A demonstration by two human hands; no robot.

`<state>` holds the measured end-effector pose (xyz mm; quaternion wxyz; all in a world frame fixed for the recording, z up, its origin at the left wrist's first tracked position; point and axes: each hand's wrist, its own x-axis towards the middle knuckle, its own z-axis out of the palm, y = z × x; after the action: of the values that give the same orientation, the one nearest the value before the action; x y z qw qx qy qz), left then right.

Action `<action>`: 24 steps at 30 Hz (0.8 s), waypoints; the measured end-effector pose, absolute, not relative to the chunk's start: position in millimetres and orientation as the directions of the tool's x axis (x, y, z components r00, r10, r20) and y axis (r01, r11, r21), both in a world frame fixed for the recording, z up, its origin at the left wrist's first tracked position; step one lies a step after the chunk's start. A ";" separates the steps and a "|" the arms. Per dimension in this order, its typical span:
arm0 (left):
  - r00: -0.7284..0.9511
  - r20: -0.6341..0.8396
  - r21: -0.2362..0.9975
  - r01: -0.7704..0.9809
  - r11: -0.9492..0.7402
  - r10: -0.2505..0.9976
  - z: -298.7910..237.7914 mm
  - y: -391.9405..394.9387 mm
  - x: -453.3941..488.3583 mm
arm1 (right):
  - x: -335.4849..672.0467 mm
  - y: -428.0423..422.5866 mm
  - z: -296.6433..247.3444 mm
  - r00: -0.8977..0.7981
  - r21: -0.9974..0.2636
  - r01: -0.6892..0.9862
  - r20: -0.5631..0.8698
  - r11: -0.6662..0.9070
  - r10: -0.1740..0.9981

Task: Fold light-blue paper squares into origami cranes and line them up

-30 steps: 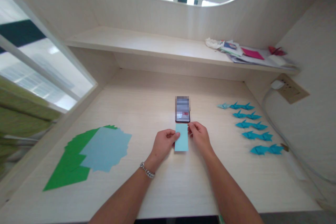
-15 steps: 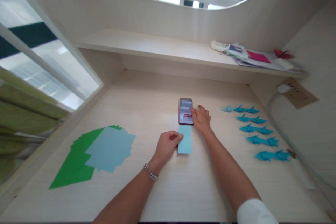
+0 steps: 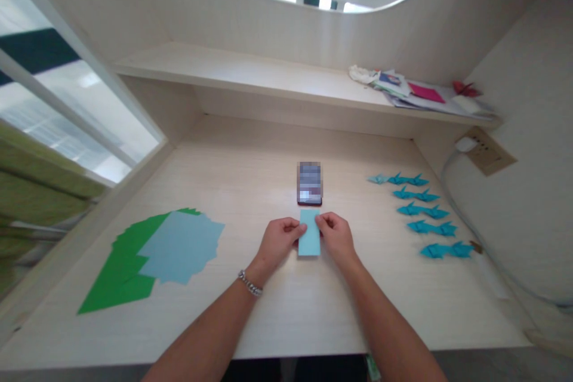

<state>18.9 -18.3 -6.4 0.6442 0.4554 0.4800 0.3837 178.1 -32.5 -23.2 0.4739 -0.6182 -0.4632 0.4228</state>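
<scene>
A light blue paper folded into a narrow rectangle (image 3: 309, 240) lies on the pale wooden desk (image 3: 250, 179) in front of me. My left hand (image 3: 280, 241) pinches its left edge and my right hand (image 3: 335, 235) pinches its right edge, fingers curled on the paper. Just beyond the paper lies a dark phone (image 3: 309, 183) with its screen lit.
A fan of green and light blue paper sheets (image 3: 156, 250) lies at the left. Several folded blue origami figures (image 3: 423, 212) sit in rows at the right. Papers and a red origami piece (image 3: 425, 94) rest on the shelf. A cable hangs from a wall socket (image 3: 486, 152).
My right hand left the phone screen and came back to the right edge of the folded paper. The left hand stayed on the paper.
</scene>
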 end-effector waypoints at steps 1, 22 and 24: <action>0.254 -0.269 0.953 -0.072 0.296 0.929 -6.2 -19.0 18.9 | 176.6 -33.9 -23.3 0.227 -0.976 0.185 -0.068 -0.112 0.971; 0.126 -0.137 0.990 -0.023 0.141 0.983 -11.4 -28.6 21.8 | 166.1 -56.1 -28.5 0.256 -0.981 0.098 -0.139 -0.169 0.957; 0.118 -0.131 0.991 -0.018 0.134 0.984 -10.4 -29.5 22.9 | 166.5 -58.2 -27.5 0.261 -0.979 0.115 -0.133 -0.167 0.956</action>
<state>22.9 -29.5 -10.4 0.5668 0.4874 0.4958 0.4420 166.5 -58.2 -27.5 0.4848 -0.6288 -0.4259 0.4337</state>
